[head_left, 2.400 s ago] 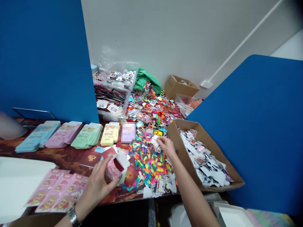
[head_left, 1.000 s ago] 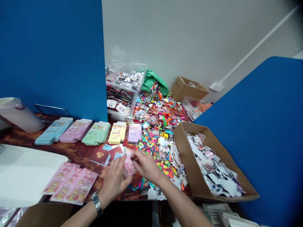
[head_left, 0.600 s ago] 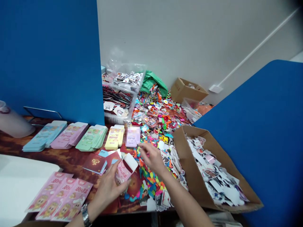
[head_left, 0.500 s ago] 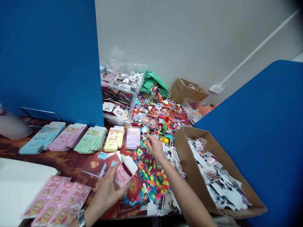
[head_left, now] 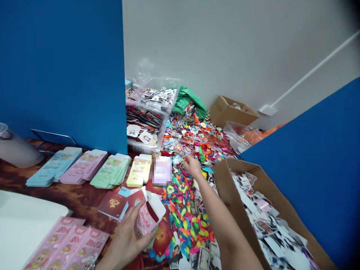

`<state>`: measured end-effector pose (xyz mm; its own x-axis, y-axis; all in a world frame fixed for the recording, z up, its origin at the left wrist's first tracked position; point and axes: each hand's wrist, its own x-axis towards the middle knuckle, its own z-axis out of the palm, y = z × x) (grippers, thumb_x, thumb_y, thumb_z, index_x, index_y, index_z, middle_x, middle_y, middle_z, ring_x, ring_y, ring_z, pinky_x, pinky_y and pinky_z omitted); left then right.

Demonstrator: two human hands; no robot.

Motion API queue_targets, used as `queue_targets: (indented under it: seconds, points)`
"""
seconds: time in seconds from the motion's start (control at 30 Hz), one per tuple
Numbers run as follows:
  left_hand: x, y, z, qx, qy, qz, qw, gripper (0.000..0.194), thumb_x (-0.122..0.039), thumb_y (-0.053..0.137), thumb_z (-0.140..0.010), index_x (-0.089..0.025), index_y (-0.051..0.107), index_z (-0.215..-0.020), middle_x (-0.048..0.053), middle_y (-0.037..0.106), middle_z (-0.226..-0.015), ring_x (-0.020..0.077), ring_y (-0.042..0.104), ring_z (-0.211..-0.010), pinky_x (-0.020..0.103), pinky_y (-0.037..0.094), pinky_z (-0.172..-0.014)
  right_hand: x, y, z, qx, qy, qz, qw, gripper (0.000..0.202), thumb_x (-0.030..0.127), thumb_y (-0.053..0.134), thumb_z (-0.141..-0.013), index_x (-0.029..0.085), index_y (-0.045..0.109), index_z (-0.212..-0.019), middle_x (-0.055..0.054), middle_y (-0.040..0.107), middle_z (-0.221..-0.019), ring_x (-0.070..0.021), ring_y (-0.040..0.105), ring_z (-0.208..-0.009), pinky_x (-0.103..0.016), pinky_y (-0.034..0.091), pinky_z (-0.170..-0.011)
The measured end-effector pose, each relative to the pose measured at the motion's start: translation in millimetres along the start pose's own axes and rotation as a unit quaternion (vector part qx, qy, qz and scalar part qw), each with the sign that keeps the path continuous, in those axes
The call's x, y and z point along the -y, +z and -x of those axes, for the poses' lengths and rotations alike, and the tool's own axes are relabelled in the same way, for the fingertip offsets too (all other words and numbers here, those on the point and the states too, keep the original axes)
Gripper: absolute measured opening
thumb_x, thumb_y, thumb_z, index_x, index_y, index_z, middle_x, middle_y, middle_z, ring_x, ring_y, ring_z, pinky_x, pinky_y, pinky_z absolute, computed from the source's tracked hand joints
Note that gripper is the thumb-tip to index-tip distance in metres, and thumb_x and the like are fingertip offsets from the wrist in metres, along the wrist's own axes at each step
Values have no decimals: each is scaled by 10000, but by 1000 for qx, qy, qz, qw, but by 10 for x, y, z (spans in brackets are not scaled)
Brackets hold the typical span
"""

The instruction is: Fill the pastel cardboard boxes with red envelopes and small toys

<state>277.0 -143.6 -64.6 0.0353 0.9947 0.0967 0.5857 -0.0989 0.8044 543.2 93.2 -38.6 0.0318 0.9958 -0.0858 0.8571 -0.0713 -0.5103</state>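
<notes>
My left hand (head_left: 132, 232) is closed around a small pink paper box (head_left: 146, 217), its white top flap standing up and its mouth facing up. Reaching further out, my right hand (head_left: 192, 165) is at the near part of a pile of small colourful trinkets (head_left: 202, 137). Its fingers are curled together, and what they hold, if anything, is too small to make out. Below the right forearm lie many bright balloons (head_left: 182, 221). Just left of the right hand is a pale purple card (head_left: 162, 170), partly blurred out. Dark red cards (head_left: 112, 204) lie beyond my left hand.
Flat box stacks in blue (head_left: 54, 167), purple (head_left: 83, 167), green (head_left: 111, 170) and yellow (head_left: 139, 170) line the blue divider (head_left: 62, 75). Pink packets (head_left: 70, 243) overlap a white tray (head_left: 28, 225). At right stands a carton (head_left: 225, 187) of cut-outs; clear bins (head_left: 161, 140) stand behind.
My right hand has moved farther out, from above the balloons' far edge to the trinkets, and its fingers have curled. My left hand still holds the pink box. The view has shifted slightly.
</notes>
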Motion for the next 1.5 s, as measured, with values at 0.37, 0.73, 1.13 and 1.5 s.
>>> queue_targets:
  seconds: [0.37,0.73,1.13,1.5]
  points:
    - [-117,54,-133,13,-19,25,999,679,-391,691,-739,-188,461,-1345,125,606,-1277,295,607,-1149,449,512,-955,406,-552,754,83,-129,-321,934,378,410,636,-796,183,615,-1099,-57,687,-918,-150,627,-743,-267,513,-660]
    - [-250,-124,-30,-6,-38,57,998,639,-324,682,-719,-171,489,-1309,127,625,-1233,289,615,-1105,459,500,-940,966,-178,1769,132,-429,-134,884,331,147,574,-850,232,651,-1160,-55,670,-1137,-208,549,-1133,-408,430,-1012]
    - [-241,-211,-11,-57,32,28,997,694,-295,660,-759,-183,396,-1391,137,548,-1320,289,535,-1224,461,447,-1027,992,-87,2004,-40,-440,-41,896,269,267,557,-935,231,637,-1189,-125,585,-1248,-247,530,-1169,-453,460,-984]
    - [-260,-291,59,-90,113,7,989,820,-302,642,-830,-241,176,-1502,127,435,-1453,263,456,-1323,409,415,-1074,976,-172,2147,2,-412,-128,902,279,209,519,-953,234,614,-1214,-103,602,-1239,-202,583,-1153,-352,497,-970]
